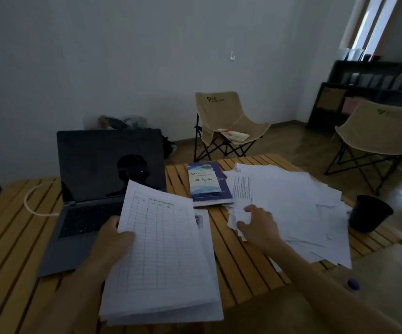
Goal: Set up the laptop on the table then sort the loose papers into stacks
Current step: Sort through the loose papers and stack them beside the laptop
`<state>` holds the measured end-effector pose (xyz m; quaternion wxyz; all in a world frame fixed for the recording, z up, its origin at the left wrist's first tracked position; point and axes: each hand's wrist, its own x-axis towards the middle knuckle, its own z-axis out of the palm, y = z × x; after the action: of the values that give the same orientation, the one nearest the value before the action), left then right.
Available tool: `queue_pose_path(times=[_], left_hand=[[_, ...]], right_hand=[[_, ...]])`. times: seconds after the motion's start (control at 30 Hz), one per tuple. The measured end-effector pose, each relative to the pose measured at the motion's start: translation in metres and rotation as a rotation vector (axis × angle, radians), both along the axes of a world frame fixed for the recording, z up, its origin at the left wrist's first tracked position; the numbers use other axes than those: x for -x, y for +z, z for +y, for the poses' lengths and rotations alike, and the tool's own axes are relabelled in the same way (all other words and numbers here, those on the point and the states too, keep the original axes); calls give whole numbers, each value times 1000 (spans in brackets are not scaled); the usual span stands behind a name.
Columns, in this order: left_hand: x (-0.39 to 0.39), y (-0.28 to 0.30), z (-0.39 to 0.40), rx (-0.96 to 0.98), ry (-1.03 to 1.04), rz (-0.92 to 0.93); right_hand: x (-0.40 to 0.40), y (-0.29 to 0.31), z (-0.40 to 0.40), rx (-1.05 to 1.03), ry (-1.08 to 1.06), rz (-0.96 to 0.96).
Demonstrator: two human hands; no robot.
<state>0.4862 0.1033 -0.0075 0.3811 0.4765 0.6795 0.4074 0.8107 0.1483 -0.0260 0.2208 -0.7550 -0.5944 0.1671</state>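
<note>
Left hand (113, 239) fingers behind sheaf (163, 256); laptop (98, 189) partly covered

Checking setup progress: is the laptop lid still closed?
No, the laptop sits open on the table, its dark screen upright behind the keyboard.

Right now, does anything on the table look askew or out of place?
Yes. The loose papers at the right lie fanned and crooked, some overhanging the table edge near the dark cup. The laptop sits open, screen dark. No spill or damage visible.
</note>
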Motion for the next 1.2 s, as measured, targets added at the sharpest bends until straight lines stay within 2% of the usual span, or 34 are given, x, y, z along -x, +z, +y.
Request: queue_pose_path(times=[0.03, 0.07, 0.2, 0.33, 0.47, 0.57, 0.6, 0.67, 0.7, 0.8, 0.83, 0.87, 0.9, 0.97, 1.03, 1.13, 1.2], left_hand=[[0, -5, 1, 28, -17, 36], [0, -9, 3, 34, -25, 51], [-9, -15, 9, 1, -81, 41], [-19, -33, 11, 9, -127, 287], [-30, -40, 13, -34, -59, 365], [-37, -37, 11, -30, -51, 394], [-38, -37, 8, -30, -41, 501], [-44, -36, 2, -76, -59, 913], [-51, -35, -4, -117, -156, 1001], [-82, -38, -24, -175, -746, 892], [-93, -43, -31, -195, -914, 921], [-100, -55, -35, -253, -1031, 1024], [-104, -66, -37, -198, -1086, 1106], [-110, -81, -36, -199, -1021, 1178], [-115, -82, -35, -200, -982, 1175], [-119, -74, -27, -268, -830, 1019], [-123, -76, -23, -238, -764, 920]], right_hand=[[-16, -7, 4, 35, -77, -147], [-29, -16, 8, 76, -133, -210], [-47, -33, 22, 128, -196, -285], [-44, -45, 23, 57, -208, -488], [-52, -45, 23, 21, -215, -453], [-53, -41, 27, 33, -262, -339], [-51, -41, 29, 61, -283, -303], [-44, -43, 34, 138, -305, -283], [-41, -45, 37, 165, -306, -296], [-38, -47, 41, 150, -308, -349], [-39, -46, 40, 123, -310, -370], [-42, -45, 37, 92, -302, -390], [-46, -45, 34, 53, -284, -400], [-57, -42, 26, -44, -235, -363], [-68, -36, 17, -142, -195, -293], [-71, -17, -2, -302, -90, -266], [-64, 6, -18, -396, 58, -243]])
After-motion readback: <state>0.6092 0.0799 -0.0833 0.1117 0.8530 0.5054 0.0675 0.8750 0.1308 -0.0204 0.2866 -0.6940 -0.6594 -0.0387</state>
